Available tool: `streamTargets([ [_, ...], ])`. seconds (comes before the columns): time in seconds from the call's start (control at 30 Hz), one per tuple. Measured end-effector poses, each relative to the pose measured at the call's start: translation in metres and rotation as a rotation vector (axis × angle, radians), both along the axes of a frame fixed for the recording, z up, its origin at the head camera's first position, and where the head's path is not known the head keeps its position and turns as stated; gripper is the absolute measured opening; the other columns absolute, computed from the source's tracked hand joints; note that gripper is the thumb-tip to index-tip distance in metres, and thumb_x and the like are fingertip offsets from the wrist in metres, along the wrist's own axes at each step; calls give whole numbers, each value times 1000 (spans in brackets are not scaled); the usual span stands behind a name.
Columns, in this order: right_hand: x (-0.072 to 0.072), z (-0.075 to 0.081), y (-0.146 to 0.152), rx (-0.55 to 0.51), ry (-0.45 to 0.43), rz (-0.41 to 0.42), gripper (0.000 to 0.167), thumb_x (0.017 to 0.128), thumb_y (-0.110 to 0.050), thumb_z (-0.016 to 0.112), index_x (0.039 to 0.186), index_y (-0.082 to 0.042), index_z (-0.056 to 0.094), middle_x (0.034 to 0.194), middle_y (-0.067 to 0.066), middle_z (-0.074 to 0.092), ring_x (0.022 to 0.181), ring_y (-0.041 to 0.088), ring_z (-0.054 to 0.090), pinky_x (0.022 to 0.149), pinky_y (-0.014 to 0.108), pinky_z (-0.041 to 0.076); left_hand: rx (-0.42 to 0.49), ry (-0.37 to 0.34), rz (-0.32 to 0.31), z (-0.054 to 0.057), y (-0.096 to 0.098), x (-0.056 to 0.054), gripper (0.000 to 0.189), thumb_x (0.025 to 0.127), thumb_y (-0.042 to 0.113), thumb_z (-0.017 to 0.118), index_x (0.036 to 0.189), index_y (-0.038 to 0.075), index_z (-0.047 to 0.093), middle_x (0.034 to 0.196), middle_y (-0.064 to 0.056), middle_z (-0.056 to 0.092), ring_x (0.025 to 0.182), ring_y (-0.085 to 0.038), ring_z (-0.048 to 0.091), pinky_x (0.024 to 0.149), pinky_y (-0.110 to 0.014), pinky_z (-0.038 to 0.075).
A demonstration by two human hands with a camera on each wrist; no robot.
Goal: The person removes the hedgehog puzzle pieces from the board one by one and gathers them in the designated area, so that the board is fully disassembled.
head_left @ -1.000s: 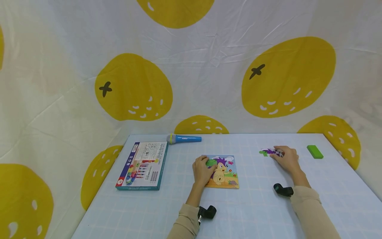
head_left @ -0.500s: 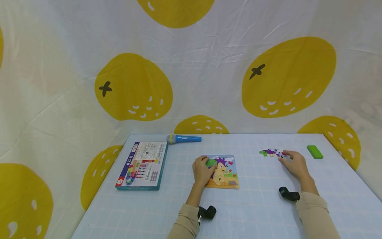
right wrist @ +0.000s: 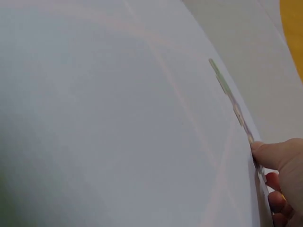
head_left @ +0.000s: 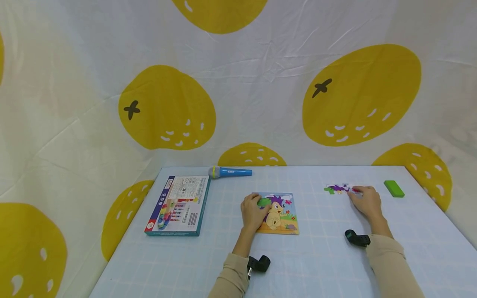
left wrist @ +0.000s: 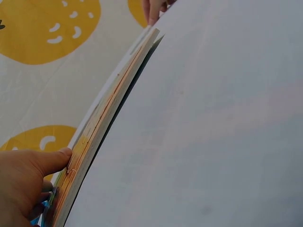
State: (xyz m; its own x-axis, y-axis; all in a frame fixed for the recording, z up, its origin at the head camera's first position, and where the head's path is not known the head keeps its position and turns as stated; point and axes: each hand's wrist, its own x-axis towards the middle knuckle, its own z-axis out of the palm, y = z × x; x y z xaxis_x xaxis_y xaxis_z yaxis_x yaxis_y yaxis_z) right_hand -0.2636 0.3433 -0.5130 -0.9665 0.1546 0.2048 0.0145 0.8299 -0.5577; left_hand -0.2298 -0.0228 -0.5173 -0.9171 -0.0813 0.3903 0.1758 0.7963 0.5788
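Note:
My left hand (head_left: 251, 212) holds a square puzzle board (head_left: 277, 223) at its upper left part. The board shows a purple-haired hedgehog with flowers. In the left wrist view the thumb (left wrist: 59, 158) rests on the board's face, with the other fingers curled at its far side. To the right, my right hand (head_left: 367, 201) pinches the right end of a short row of joined puzzle pieces (head_left: 335, 189) in green, purple and white. The right wrist view shows the row edge-on, flat along the table, with the thumb (right wrist: 265, 150) on its near end; the fingertips are partly hidden.
A flat box (head_left: 182, 207) with printed pictures lies at the left, with a blue toy microphone (head_left: 234, 172) behind it near the back edge. Beyond my right hand is a green block (head_left: 393, 188). A patterned cloth hangs behind the table (head_left: 313, 265).
My right hand has drawn back to the right along the row, uncovering its middle, then edged slightly left again. The left hand and the board stay where they were.

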Motion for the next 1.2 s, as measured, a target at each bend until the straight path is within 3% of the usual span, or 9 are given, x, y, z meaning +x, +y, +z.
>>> streamTargets([
  [0.8, 0, 1, 1, -43, 10, -94, 41, 90, -15, 54, 115, 17, 53, 104, 34, 51, 100, 49, 44, 89, 60, 35, 7, -19, 0, 2, 4, -2, 44, 77, 31, 77, 109, 2, 69, 115, -8, 62, 112, -25, 53, 100, -45, 38],
  [0.93, 1, 2, -4, -82, -5, -143, 46, 92, -16, 53, 122, 17, 47, 109, 35, 47, 104, 49, 40, 93, 59, 33, 4, -10, -2, 2, 4, -1, 44, 77, 31, 77, 109, 2, 69, 114, -8, 62, 111, -25, 53, 100, -45, 38],
  [1.03, 2, 4, -14, -136, -20, -224, 48, 93, -18, 51, 129, 14, 44, 117, 35, 44, 110, 50, 36, 95, 59, 30, -5, -10, 1, 1, 3, 0, 44, 77, 31, 77, 108, 2, 69, 114, -8, 62, 111, -25, 53, 99, -45, 38],
  [1.13, 3, 8, -31, -179, 24, -283, 47, 93, -18, 51, 130, 11, 46, 122, 36, 42, 115, 51, 34, 95, 60, 27, -13, -14, -1, 0, 2, 0, 44, 77, 31, 77, 109, 1, 69, 115, -9, 62, 111, -26, 53, 99, -45, 38],
  [1.2, 4, 10, -46, -208, 79, -280, 44, 92, -16, 52, 127, 11, 49, 120, 36, 44, 115, 52, 34, 94, 60, 26, -4, -17, -18, 0, 0, 1, 44, 78, 30, 77, 109, 0, 68, 116, -10, 61, 112, -27, 52, 100, -46, 38],
])
